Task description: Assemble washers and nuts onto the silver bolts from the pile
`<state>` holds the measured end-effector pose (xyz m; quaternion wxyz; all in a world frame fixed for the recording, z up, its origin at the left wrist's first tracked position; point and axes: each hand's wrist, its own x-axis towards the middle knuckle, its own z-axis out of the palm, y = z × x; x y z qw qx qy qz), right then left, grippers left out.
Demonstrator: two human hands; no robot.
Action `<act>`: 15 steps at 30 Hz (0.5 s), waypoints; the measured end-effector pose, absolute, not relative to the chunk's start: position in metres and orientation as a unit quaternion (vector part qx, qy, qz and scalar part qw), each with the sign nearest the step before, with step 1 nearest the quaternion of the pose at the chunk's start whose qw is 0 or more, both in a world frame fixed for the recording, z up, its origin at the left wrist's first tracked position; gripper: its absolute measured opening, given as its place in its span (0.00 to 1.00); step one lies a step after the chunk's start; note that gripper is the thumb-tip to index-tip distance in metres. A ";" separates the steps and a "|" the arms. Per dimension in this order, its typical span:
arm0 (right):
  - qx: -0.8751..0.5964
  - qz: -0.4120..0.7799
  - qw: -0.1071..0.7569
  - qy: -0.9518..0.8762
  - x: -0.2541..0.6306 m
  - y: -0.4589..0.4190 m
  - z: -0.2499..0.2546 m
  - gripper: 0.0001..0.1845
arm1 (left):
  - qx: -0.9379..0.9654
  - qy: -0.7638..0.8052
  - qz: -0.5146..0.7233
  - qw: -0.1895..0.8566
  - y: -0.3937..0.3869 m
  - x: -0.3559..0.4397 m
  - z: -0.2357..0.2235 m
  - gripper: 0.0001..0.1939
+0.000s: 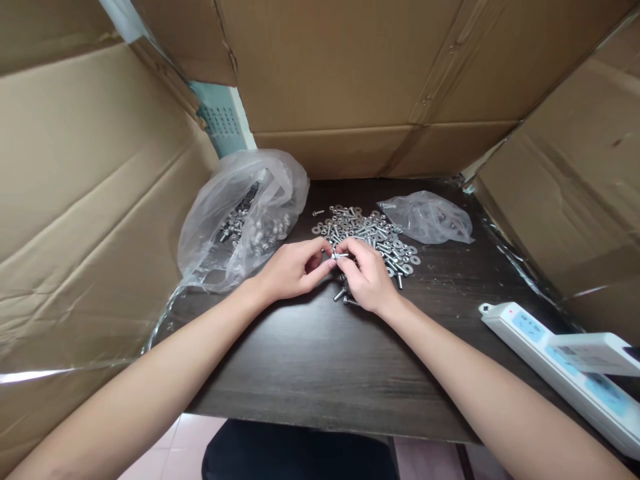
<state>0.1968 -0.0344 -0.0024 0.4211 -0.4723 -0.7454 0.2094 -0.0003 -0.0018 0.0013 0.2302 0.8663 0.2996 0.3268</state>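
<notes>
Thumb and fingers of my left hand (pixel 295 268) pinch one end of a small silver bolt (pixel 341 255), at what looks like its head or a nut. My right hand (pixel 367 275) grips the same bolt from the other side, so the two sets of fingertips nearly meet. Fingers cover part of it, and I cannot make out whether a washer or nut sits on it. Just beyond my hands spreads a pile of bolts, nuts and flat washers (pixel 373 233) on the dark table. A few loose bolts (pixel 340 294) lie close below my right hand.
A large clear plastic bag (pixel 200 227) with metal fasteners inside lies at the left. Behind the pile to the right is a smaller plastic bag (pixel 433 217). A white power strip (pixel 520 333) with an adapter (pixel 595 353) lies at the right. Cardboard walls (pixel 350 67) enclose the table (pixel 310 367).
</notes>
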 end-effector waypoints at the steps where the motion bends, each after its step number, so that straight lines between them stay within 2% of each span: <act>1: -0.473 0.209 0.422 -0.745 0.197 -0.034 -0.002 0.05 | 0.866 0.299 0.327 0.230 -0.002 0.000 0.001 0.08; 15: -0.479 0.200 0.410 -0.750 0.197 -0.035 0.000 0.11 | 0.866 0.295 0.328 0.233 -0.001 0.000 0.002 0.08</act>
